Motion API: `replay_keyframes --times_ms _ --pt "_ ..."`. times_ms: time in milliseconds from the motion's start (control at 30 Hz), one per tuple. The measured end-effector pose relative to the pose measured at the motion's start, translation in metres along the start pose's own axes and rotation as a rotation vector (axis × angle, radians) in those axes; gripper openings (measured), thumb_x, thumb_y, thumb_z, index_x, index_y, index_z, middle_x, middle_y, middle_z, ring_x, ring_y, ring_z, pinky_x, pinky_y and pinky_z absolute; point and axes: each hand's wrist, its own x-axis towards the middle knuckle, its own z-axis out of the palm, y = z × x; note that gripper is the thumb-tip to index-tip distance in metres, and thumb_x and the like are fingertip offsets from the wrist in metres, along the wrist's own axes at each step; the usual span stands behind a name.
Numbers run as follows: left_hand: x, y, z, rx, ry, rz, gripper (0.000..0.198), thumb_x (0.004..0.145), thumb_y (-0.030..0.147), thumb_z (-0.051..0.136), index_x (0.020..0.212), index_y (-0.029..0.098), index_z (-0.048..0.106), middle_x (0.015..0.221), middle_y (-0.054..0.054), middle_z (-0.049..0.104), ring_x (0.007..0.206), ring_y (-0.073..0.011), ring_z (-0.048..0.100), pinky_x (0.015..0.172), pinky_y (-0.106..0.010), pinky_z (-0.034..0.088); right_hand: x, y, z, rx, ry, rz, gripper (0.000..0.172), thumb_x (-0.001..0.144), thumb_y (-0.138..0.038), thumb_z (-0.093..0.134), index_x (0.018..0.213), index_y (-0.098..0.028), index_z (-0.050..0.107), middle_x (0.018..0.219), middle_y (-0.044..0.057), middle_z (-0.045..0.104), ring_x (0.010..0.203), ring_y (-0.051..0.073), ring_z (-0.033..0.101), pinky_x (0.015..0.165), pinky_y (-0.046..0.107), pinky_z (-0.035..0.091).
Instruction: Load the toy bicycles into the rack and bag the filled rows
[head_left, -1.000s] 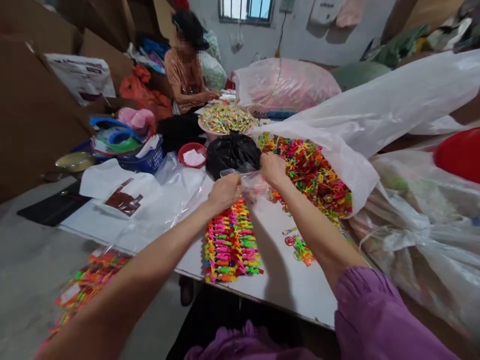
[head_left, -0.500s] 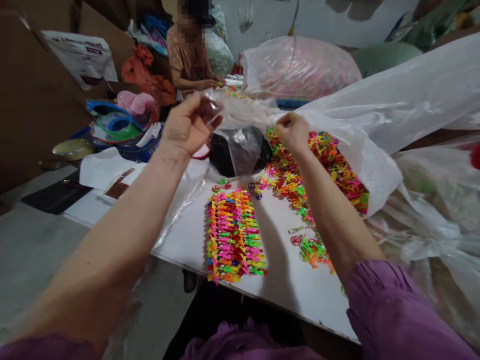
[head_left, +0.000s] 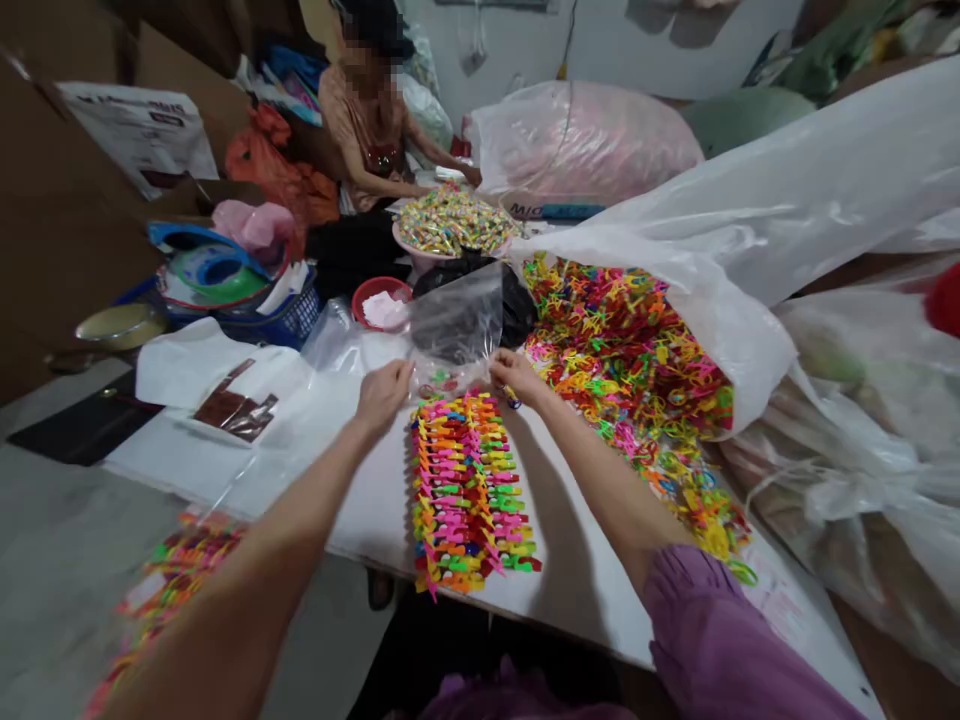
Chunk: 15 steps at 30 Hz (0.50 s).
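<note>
My left hand [head_left: 382, 393] and my right hand [head_left: 513, 376] each pinch a lower corner of a small clear plastic bag [head_left: 457, 320], which stands up between them at the far end of a neat row of colourful plastic toys [head_left: 465, 485] on the white table [head_left: 577, 580]. Both hands are closed on the bag. To the right of my right hand, a big white sack [head_left: 720, 250] lies open with a heap of loose colourful toy pieces [head_left: 630, 360] spilling onto the table.
A person [head_left: 367, 120] sits across the table beside a pink basin of coloured pieces [head_left: 450, 225]. A black bag [head_left: 517, 300], a red bowl [head_left: 379, 300], a blue basket [head_left: 247, 300] and white sheets [head_left: 225, 370] lie at the left. Packed bags of toys [head_left: 180, 570] lie at the lower left.
My hands have come down from chest height to the table with the clear bag, now held at the far end of the toy row. The view has tilted slightly.
</note>
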Motion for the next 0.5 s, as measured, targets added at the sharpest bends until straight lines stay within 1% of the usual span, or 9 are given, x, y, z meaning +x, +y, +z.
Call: replay_keyframes --times_ms 33,100,167,233,267,333,400,467,500 --pt "-0.010 -0.004 0.010 -0.009 0.035 -0.032 0.039 0.089 0.033 0.038 0.054 0.017 0.046 0.046 0.003 0.045 0.047 -0.0098 0.045 0.051 -0.024 0.029 -0.005 0.010 -0.001 -0.018 0.006 0.012 0.026 0.067 -0.039 0.061 0.060 -0.019 0.046 0.047 -0.008 0.044 0.043 0.006 0.039 0.044 0.019 0.031" --pt "-0.030 -0.009 0.023 -0.028 0.111 -0.089 0.040 0.091 0.037 0.033 0.057 0.018 0.046 0.047 0.003 0.045 0.047 -0.0103 0.044 0.050 -0.023 0.029 -0.016 0.020 -0.005 -0.029 0.028 0.002 0.026 0.069 -0.040 0.060 0.061 -0.018 0.047 0.047 -0.008 0.044 0.044 0.007 0.038 0.044 0.019 0.030" --pt "-0.050 -0.010 0.028 -0.051 0.171 -0.121 0.038 0.091 0.039 0.031 0.063 0.019 0.049 0.051 0.002 0.048 0.050 -0.0114 0.047 0.050 -0.023 0.032 -0.032 0.020 -0.009 -0.033 0.063 -0.036 0.026 0.072 -0.041 0.058 0.064 -0.018 0.048 0.051 -0.007 0.048 0.048 0.008 0.042 0.049 0.020 0.034" --pt "-0.072 -0.011 0.028 -0.082 0.194 -0.118 0.034 0.091 0.039 0.032 0.072 0.019 0.052 0.059 0.001 0.055 0.057 -0.0129 0.053 0.054 -0.024 0.038 -0.055 0.017 -0.011 -0.066 0.094 -0.084 0.024 0.075 -0.040 0.056 0.068 -0.018 0.051 0.056 -0.005 0.052 0.053 0.009 0.047 0.054 0.022 0.038" --pt "-0.084 -0.012 0.027 -0.101 0.189 -0.103 0.031 0.090 0.038 0.033 0.078 0.019 0.054 0.066 -0.001 0.059 0.063 -0.0137 0.056 0.058 -0.025 0.041 -0.069 0.016 -0.012 -0.102 0.110 -0.109 0.022 0.076 -0.039 0.056 0.070 -0.017 0.053 0.060 -0.003 0.054 0.056 0.010 0.049 0.056 0.023 0.039" --pt "-0.110 -0.015 0.024 -0.138 0.155 -0.052 0.027 0.088 0.037 0.036 0.087 0.019 0.057 0.083 -0.004 0.065 0.080 -0.0158 0.061 0.071 -0.028 0.046 -0.104 0.016 -0.010 -0.208 0.139 -0.142 0.017 0.078 -0.034 0.056 0.076 -0.017 0.056 0.069 0.000 0.058 0.064 0.012 0.053 0.061 0.024 0.041" --pt "-0.136 -0.019 0.020 -0.164 0.110 0.001 0.023 0.085 0.034 0.041 0.091 0.019 0.059 0.098 -0.007 0.065 0.097 -0.0180 0.059 0.084 -0.032 0.045 -0.141 0.018 -0.005 -0.334 0.174 -0.141 0.014 0.080 -0.030 0.053 0.081 -0.017 0.058 0.078 0.002 0.061 0.073 0.014 0.056 0.067 0.025 0.043" --pt "-0.158 -0.022 0.018 -0.171 0.061 0.016 0.021 0.081 0.032 0.045 0.089 0.020 0.060 0.101 -0.008 0.065 0.103 -0.0194 0.057 0.091 -0.034 0.043 -0.174 0.022 0.003 -0.436 0.187 -0.104 0.013 0.083 -0.027 0.050 0.085 -0.018 0.059 0.084 0.003 0.062 0.077 0.015 0.057 0.070 0.025 0.043" --pt "-0.165 -0.023 0.018 -0.169 0.034 0.009 0.019 0.080 0.031 0.046 0.087 0.020 0.060 0.099 -0.007 0.065 0.101 -0.0196 0.058 0.090 -0.034 0.043 -0.186 0.024 0.007 -0.473 0.185 -0.075 0.013 0.083 -0.026 0.049 0.088 -0.019 0.058 0.084 0.003 0.063 0.075 0.014 0.056 0.069 0.024 0.043"
